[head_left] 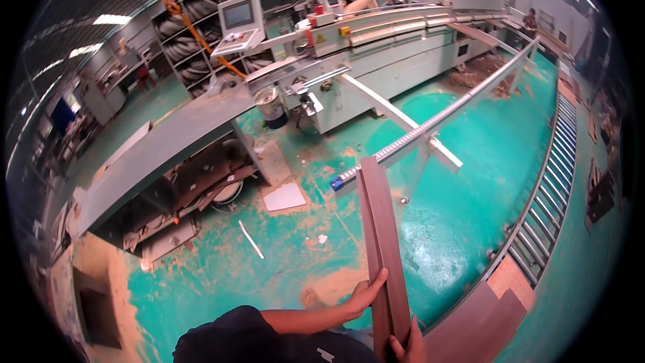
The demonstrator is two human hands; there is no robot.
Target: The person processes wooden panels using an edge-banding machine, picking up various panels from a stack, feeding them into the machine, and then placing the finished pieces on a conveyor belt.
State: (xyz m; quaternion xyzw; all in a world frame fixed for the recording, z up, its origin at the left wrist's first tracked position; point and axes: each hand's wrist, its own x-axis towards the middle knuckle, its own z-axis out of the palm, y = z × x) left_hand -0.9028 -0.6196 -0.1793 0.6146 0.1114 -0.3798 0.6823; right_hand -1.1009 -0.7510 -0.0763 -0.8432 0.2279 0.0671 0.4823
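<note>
Two long, narrow brown wood-grain boards [385,228] lie together, pointing away from me. My left hand [367,294] is closed on their left edge, thumb on top, partway along. Near the lower edge of the view my right hand [411,345] grips their right side, its fingers partly cut off by the frame. The boards' far end reaches the blue-tipped end of a roller-topped rail [403,142]; whether it rests on the rail I cannot tell. Wider brown panels [470,329] are stacked beside my right hand.
A long pale machine [383,70] runs across the far side, with a monitor [240,15] at its left end. On the left stands a grey bench [161,144] with offcuts under it. A roller conveyor [545,212] lines the right. Scraps and dust lie on the green floor [295,255].
</note>
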